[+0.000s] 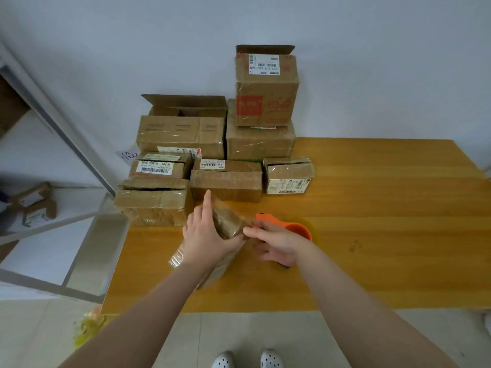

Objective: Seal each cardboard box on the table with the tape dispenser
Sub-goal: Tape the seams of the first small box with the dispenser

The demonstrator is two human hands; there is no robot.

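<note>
A small cardboard box (229,224) lies tilted on the wooden table (372,235) near its front left. My left hand (206,236) grips the box from the left, with the index finger stretched over its top. My right hand (276,244) holds the orange tape dispenser (289,225) against the box's right end. Part of the box is hidden under my hands. Several more cardboard boxes (225,179) stand stacked at the back left of the table; two of them, the tall box (267,86) and the wide box (183,128), have flaps standing up.
A white wall runs behind the table. A metal frame (66,128) slants down on the left, with small boxes (37,205) on a lower surface beyond it. Yellow plastic (87,328) lies on the floor by the table's front left corner. My white shoes (247,359) show below.
</note>
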